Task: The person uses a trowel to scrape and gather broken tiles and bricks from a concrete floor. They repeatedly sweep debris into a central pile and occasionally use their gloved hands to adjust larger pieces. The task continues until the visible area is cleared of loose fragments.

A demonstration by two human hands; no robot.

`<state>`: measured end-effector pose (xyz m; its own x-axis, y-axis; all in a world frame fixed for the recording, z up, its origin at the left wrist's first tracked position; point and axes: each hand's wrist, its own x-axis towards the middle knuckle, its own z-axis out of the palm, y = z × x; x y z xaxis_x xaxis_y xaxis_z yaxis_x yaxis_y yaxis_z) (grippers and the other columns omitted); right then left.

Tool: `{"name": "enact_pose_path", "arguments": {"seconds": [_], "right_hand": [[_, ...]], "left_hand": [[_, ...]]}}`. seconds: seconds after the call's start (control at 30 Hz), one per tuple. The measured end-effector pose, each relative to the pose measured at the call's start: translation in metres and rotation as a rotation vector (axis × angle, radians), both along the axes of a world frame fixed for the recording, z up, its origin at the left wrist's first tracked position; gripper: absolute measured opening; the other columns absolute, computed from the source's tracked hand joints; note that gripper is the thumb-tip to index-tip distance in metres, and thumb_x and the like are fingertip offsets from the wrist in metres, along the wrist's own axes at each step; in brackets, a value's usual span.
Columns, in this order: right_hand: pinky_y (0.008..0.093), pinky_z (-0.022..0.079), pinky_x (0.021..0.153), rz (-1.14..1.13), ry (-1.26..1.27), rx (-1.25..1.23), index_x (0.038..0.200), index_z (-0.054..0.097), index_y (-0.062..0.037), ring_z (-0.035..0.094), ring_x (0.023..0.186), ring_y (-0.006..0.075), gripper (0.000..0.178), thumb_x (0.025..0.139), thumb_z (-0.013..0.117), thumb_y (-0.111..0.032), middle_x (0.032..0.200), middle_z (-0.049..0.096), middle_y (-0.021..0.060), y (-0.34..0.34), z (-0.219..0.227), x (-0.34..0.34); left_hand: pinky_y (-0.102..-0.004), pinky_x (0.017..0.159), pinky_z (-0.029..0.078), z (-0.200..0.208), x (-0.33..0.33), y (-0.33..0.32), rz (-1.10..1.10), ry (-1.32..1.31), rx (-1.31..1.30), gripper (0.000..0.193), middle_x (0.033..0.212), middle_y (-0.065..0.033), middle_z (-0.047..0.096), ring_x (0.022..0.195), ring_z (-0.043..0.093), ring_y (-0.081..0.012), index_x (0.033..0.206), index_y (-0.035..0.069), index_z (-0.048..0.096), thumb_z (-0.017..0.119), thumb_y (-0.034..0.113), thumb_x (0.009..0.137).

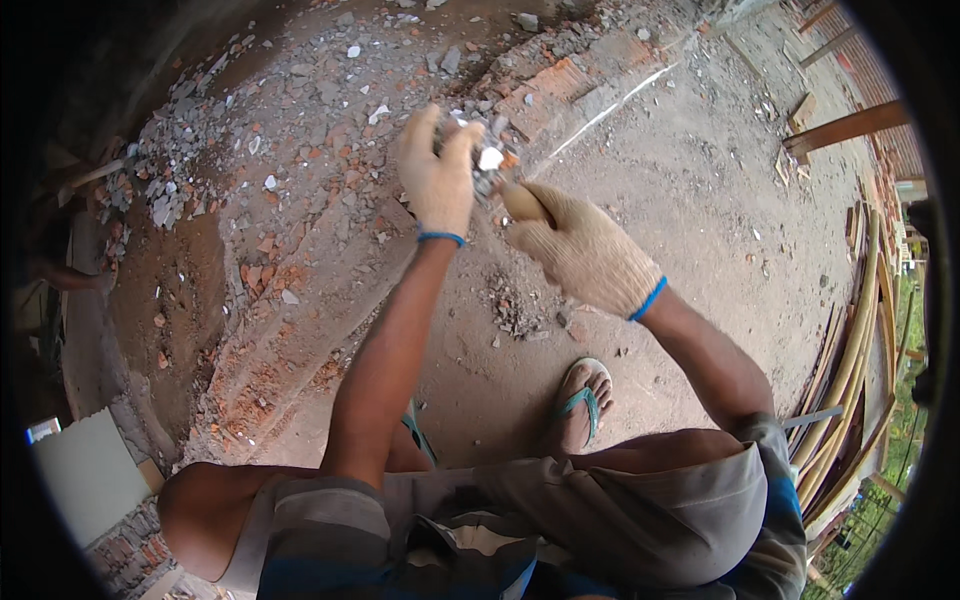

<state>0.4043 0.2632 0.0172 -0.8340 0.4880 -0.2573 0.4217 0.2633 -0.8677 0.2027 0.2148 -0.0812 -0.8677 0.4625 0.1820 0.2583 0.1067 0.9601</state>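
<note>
Both my hands wear cream knitted gloves with blue cuffs. My left hand (438,178) is held above the debris, its thumb and fingers spread apart, right beside a small heap of broken rubble (490,158) with white, grey and orange bits. Closed around the rounded, pale wooden handle (525,204) of a tool is my right hand (590,245). The tool's far end meets the heap and is mostly covered or blurred, so its shape does not show. Below the hands lies a patch of loose grey crumbs (520,305).
Broken plaster and brick (300,110) cover the ground ahead and left, beside a low broken brick edge (560,85). Long bamboo and timber lengths (855,350) lie at right, under a slanting wooden beam (848,128). My sandalled foot (585,400) stands just below the crumbs.
</note>
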Motion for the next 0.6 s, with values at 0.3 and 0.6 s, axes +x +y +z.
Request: {"name": "enact_pose_path", "arguments": {"seconds": [0.3,0.6], "right_hand": [[0.0523,0.065,0.074,-0.383,0.226,0.797,0.144,0.06,-0.0078,0.079,0.089,0.044,0.046,0.103,0.07,-0.025,0.1,0.079,0.0248,0.058,-0.046,-0.005],[0.0542,0.063,0.074,-0.289,-0.388,0.573,0.163,0.047,-0.0205,0.076,0.087,0.0454,0.065,0.103,0.069,-0.022,0.104,0.072,0.0219,-0.046,-0.185,0.114]], "left_hand": [[-0.0398,0.111,0.049,0.097,-0.099,-0.028,0.021,0.673,0.268,0.072,0.146,-0.018,0.064,0.13,0.061,-0.0284,0.152,-0.009,0.055,0.087,0.014,0.092],[-0.0574,0.13,0.035,-0.13,0.035,-0.094,-0.658,0.766,-0.383,0.094,0.165,-0.0289,0.05,0.155,0.044,-0.0493,0.162,-0.004,0.047,0.086,0.044,0.091]]}}
